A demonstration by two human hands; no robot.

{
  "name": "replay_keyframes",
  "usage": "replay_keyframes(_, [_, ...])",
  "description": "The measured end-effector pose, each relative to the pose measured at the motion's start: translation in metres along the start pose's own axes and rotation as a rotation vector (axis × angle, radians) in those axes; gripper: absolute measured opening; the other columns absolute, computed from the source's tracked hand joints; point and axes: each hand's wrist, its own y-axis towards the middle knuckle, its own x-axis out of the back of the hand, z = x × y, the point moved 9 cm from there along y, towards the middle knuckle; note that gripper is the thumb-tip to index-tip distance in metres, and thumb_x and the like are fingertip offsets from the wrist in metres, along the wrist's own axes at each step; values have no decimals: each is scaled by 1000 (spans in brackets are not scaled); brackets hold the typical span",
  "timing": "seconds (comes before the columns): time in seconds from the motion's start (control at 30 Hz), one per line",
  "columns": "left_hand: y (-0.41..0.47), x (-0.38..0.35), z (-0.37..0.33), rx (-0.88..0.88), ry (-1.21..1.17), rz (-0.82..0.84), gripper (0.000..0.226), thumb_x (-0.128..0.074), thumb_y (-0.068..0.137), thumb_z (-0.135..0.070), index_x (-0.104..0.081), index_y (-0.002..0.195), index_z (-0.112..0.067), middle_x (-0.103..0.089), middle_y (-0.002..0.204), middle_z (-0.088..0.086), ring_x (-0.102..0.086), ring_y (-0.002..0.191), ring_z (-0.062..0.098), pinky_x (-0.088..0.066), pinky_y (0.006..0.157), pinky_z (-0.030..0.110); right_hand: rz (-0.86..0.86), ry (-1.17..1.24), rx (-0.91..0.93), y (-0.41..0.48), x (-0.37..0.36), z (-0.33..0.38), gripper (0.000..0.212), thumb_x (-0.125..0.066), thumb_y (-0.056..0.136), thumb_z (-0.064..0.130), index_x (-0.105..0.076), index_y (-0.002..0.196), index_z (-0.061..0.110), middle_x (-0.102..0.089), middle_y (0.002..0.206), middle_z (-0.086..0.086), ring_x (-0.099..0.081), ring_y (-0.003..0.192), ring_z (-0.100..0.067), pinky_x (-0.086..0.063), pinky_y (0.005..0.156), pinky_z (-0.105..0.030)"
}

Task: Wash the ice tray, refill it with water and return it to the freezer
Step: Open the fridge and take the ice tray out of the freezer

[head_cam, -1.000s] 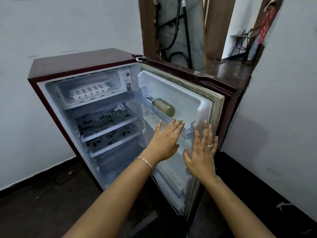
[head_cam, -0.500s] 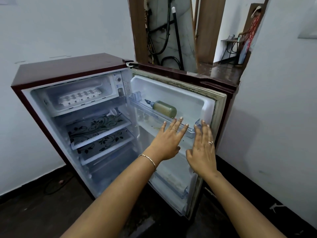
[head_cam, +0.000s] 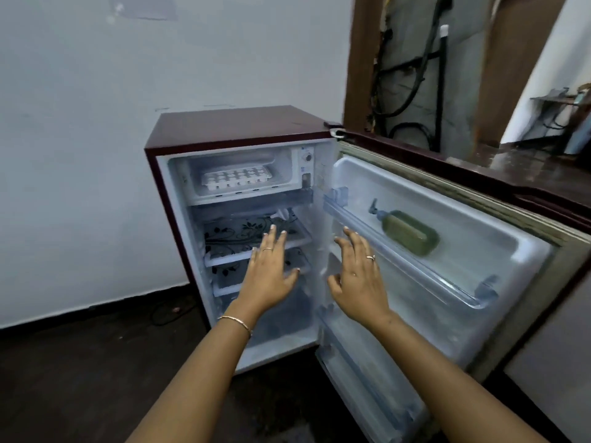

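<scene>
Now the left hand (head_cam: 268, 276) and right hand (head_cam: 358, 282) are hovering flat, fingers straight, holding nothing, before the open fridge (head_cam: 240, 123); the ice tray (head_cam: 236, 178) is sitting in the freezer compartment (head_cam: 283, 159) at eleven o'clock above them. Pulling it out tilted, I reckon, is risking spills

Greenish pump bottle (head_cam: 407, 231) lies on its side in the upper door shelf (head_cam: 447, 282). Two floral-printed shelves (head_cam: 243, 233) sit one above the other, level, in the main compartment. Black hoses (head_cam: 412, 91) hang in the doorway behind; a dark cord (head_cam: 163, 311) lies on the dark floor (head_cam: 64, 378) near the white wall (head_cam: 128, 123).
</scene>
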Motion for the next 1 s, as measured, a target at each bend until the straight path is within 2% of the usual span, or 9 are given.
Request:
replay_keyframes(0.2, [59,28,105,230,-311,-108,78,-57,95,-34,-11,155,-16,-2,162,-2,-4,149,16,-14,119,34,89,228,-74,105,-71,17,59,-56,88,18,-34,143,13,-27,154,-2,-20,144,-21,-18,117,-35])
replay_keyframes(0.43, [143,52,201,405,-484,-207,73,-61,93,-26,-20,153,-13,-23,158,6,-22,145,21,-23,116,32,228,556,-258,236,-157,24,49,-52,94,12,-37,140,9,-38,146,-10,-41,131,-28,-36,107,-39])
replay_keyframes(0.6, [205,56,255,464,-561,-259,68,-59,94,-20,-23,151,-12,-29,155,8,-31,142,24,-31,114,40,265,540,-281,315,-205,20,46,-48,93,9,-40,138,10,-50,128,-15,-56,103,-34,-44,83,-37])
replay_keyframes(0.7, [235,52,273,502,-553,-268,66,-56,96,-19,-22,152,-10,-28,156,9,-30,142,24,-27,114,30,298,512,-301,352,-230,14,50,-49,93,6,-38,142,7,-55,107,-11,-57,77,-19,-44,68,-29])
replay_keyframes(0.73, [245,50,279,513,-553,-276,66,-55,96,-18,-21,152,-9,-27,156,9,-29,142,24,-26,111,27,314,502,-305,364,-238,12,52,-50,94,7,-37,144,6,-55,114,-13,-60,84,-21,-45,73,-28])
replay_keyframes(0.77, [253,49,284,527,-549,-287,65,-54,96,-17,-21,152,-9,-27,156,9,-29,142,25,-26,111,27,326,482,-301,375,-246,10,54,-50,94,8,-35,145,6,-53,128,-16,-60,101,-28,-46,84,-30])
replay_keyframes(0.83, [268,47,292,555,-530,-309,65,-54,96,-16,-21,152,-7,-28,156,11,-28,142,27,-26,113,31,348,425,-284,393,-262,6,56,-50,95,11,-30,147,5,-40,147,-18,-46,128,-35,-39,102,-36])
replay_keyframes(0.9, [279,46,302,582,-526,-334,65,-57,94,-14,-24,150,-5,-31,153,14,-30,141,29,-28,114,34,368,390,-281,407,-277,2,58,-47,97,13,-26,149,5,-36,151,-17,-38,135,-36,-35,107,-38])
replay_keyframes(1.0, [290,39,320,660,-559,-331,69,-65,89,-16,-28,146,-7,-37,149,14,-35,137,30,-33,109,32,359,331,-260,424,-292,-4,55,-43,98,17,-27,148,7,-41,146,-19,-38,132,-41,-36,106,-42])
